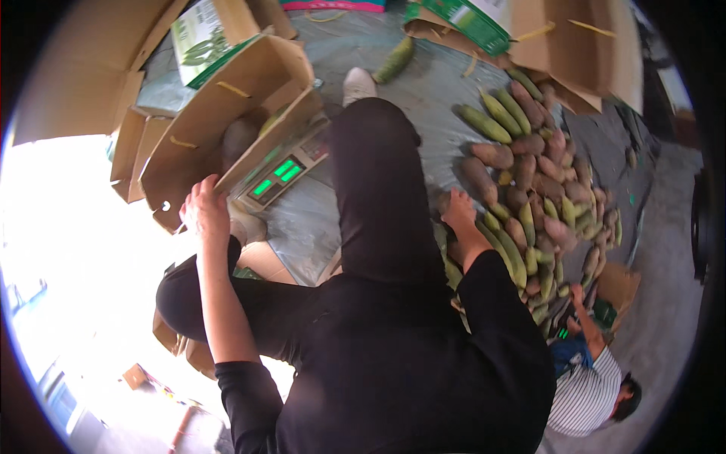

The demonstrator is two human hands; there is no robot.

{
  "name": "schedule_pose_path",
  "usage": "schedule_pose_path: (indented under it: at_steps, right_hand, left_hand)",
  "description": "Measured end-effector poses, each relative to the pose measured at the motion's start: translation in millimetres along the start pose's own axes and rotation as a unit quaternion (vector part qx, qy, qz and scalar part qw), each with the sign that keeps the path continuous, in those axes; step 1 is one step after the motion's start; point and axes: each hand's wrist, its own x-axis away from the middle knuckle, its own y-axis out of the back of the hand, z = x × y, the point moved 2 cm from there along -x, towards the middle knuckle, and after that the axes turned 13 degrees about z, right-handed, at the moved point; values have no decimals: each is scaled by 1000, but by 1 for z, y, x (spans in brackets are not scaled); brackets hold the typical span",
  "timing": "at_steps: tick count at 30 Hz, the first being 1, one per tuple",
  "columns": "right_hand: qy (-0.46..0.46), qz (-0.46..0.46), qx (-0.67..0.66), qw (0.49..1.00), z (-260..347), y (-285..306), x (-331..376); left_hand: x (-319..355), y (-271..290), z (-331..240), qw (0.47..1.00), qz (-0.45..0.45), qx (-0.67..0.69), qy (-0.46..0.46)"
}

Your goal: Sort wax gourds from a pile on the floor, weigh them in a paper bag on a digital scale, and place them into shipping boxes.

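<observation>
My left hand (206, 210) grips the near edge of an open cardboard box (261, 64), fingers bent over its rim. A brownish tuber (239, 141) and part of something green lie inside. The box rests on a digital scale (281, 175) with lit green readouts. On the right, my right hand (459, 209) is closed around a brownish tuber (443, 203), mostly hidden by the fingers. It is at the left edge of a pile of brownish tubers (492, 156) and long green cucumber-like vegetables (484, 123).
One green vegetable (395, 60) lies apart near my shoe (358, 85). Open cardboard boxes (563, 45) stand at the far right, and a green-and-white printed box (200, 38) at the far left. Another person (588, 390) works beyond the pile at lower right. Grey plastic sheeting (333, 53) covers the floor.
</observation>
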Motion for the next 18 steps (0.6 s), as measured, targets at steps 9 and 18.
schedule_pose_path:
  at_steps: [9,18]
  right_hand:
    - [16,-7,39,999,8,-23,-14]
    - [37,-51,-52,997,17,3,-4]
  left_hand:
    - [0,4,5,999,-32,34,4]
    - [2,5,10,998,-39,38,8]
